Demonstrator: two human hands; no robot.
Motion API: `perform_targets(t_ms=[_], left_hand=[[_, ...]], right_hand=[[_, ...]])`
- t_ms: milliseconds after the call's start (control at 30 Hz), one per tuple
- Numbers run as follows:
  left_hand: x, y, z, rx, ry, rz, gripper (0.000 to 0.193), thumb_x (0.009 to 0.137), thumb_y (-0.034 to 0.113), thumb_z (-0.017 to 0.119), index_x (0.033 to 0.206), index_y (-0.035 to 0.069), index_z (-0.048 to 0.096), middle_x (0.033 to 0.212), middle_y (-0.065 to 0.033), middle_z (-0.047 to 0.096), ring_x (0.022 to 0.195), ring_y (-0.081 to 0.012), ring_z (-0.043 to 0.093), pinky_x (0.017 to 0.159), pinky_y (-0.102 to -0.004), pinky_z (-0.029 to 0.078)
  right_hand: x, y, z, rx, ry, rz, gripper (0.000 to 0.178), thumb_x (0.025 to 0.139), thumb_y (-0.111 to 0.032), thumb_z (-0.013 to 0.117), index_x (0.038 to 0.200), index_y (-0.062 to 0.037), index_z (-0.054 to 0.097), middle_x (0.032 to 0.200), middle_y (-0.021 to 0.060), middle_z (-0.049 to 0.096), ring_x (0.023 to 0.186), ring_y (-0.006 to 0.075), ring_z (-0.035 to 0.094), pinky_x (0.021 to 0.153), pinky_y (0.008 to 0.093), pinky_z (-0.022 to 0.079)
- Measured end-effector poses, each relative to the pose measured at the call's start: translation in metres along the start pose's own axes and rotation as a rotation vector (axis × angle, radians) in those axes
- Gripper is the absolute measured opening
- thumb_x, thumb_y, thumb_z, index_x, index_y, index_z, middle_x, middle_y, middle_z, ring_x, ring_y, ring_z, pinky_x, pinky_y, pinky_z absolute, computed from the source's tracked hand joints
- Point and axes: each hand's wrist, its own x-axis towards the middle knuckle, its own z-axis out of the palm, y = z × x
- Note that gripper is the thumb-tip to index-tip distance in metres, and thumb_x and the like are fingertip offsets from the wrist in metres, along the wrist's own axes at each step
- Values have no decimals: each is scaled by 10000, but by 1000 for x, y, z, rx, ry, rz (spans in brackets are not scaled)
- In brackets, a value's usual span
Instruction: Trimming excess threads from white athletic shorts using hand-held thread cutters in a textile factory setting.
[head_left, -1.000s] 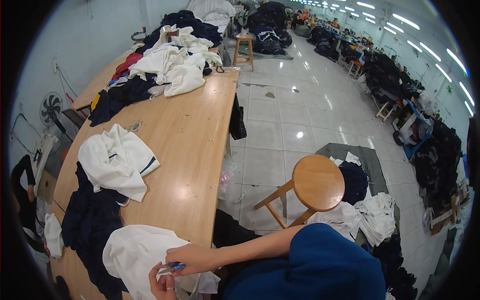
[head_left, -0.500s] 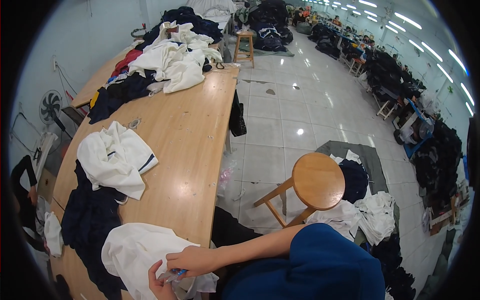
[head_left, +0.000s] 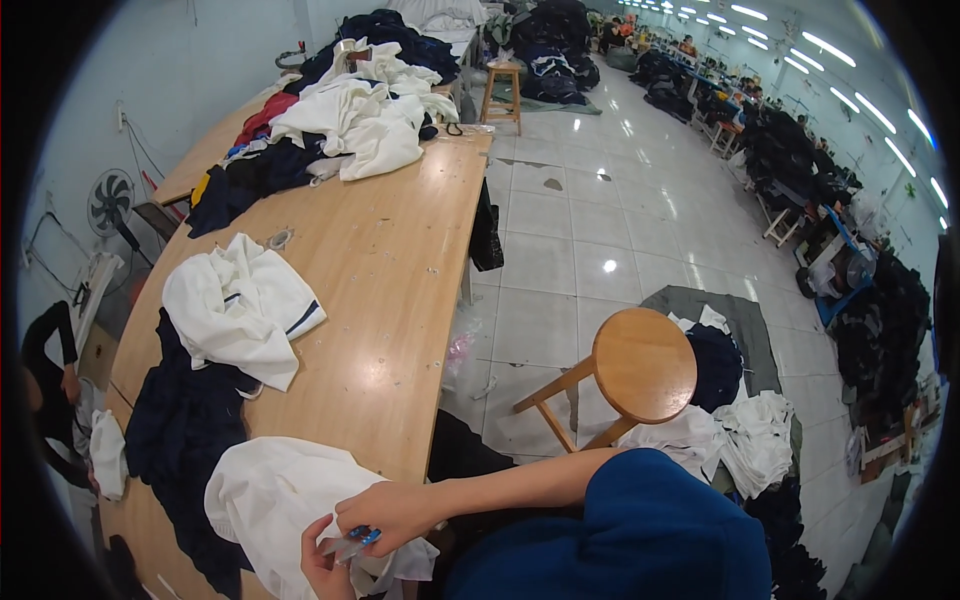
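Note:
A white garment (head_left: 265,490) lies bunched at the near end of the table, under both my hands. My right hand (head_left: 388,508) is closed round a small blue-handled tool (head_left: 371,536) that looks like thread snips, its grey end pointing towards my left hand. Close beside it, my left hand (head_left: 318,565) is pinched at the garment's near part, fingers and thumb by the grey end. What lies between those fingertips is too small to make out. A dark navy garment (head_left: 185,430) lies flat to the left, partly under a second white garment (head_left: 240,305) with a dark stripe.
The wooden table (head_left: 385,300) stretches away, with a heap of white and navy clothes (head_left: 350,120) at its far end. A round wooden stool (head_left: 645,365) stands on the right, by clothes (head_left: 755,440) on the floor. Another person's arm (head_left: 62,340) shows at far left.
The view has shifted slightly, so the scene sits a little to the right. My hands stay together at the white garment, and more of the blue tool shows now.

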Motion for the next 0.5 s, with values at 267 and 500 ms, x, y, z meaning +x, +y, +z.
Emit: perform_targets(t_ms=[267, 500], left_hand=[[-2, 2, 4, 43, 95, 21, 423, 779, -20, 454, 1202, -17, 440, 966, -115, 564, 848, -157, 548, 740, -234, 439], [-2, 3, 7, 122, 109, 18, 430, 768, -34, 456, 1196, -9, 448, 945, -120, 561, 838, -160, 557, 738, -239, 454]], right_hand=[[0, -5, 8, -171, 61, 14, 245, 686, -166, 649, 833, -50, 492, 840, 67, 484, 664, 272, 546, 553, 364, 417], [-1, -8, 7, -35, 68, 3, 246, 678, -159, 660, 822, -49, 493, 827, 70, 490, 654, 268, 546, 544, 363, 424]])
